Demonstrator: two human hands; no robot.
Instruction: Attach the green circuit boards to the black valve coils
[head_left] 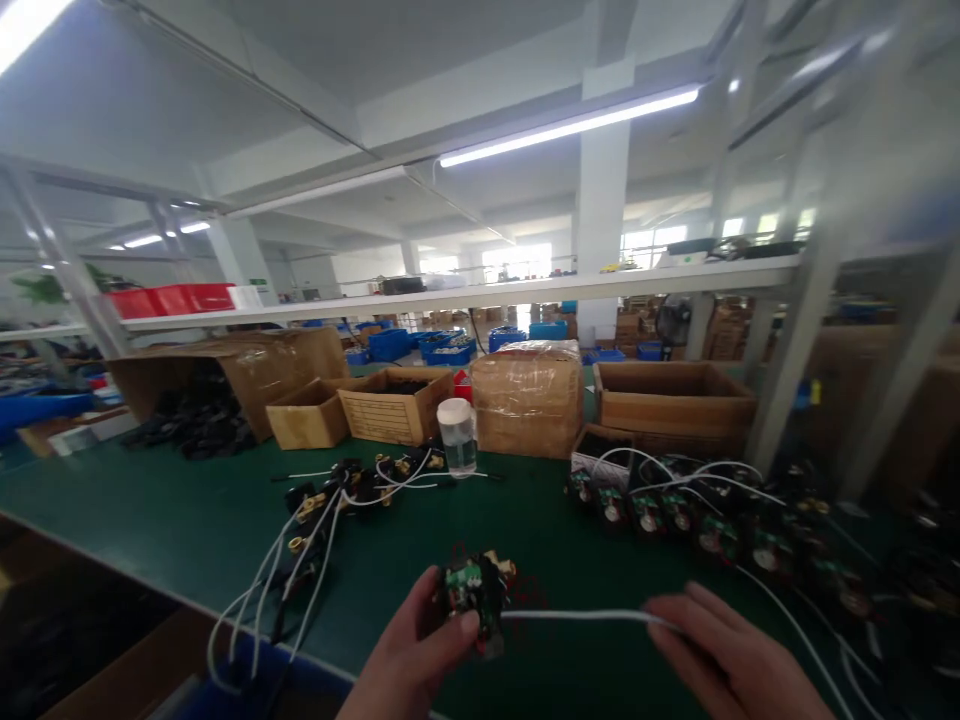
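My left hand (pixel 424 635) is closed around a small round device with a green circuit board (pixel 469 580) and a brass fitting on its far side. From the device a white cable (pixel 574 615) runs to the right. The fingers of my right hand (pixel 724 650) are closed on that cable near its far stretch; the cable's end is hidden by the hand. Similar board devices (pixel 649 515) with white cables lie in a row to the right. On the left, a group of dark parts with brass fittings (pixel 311 505) lies with white cables trailing over the table's front edge.
Cardboard boxes (pixel 525 405) line the back of the green table (pixel 187 520). A clear jar with a white lid (pixel 459 440) stands before them. A shelf (pixel 487 295) spans above, held by metal posts (pixel 795 350). Black parts (pixel 199 415) spill from a box at left.
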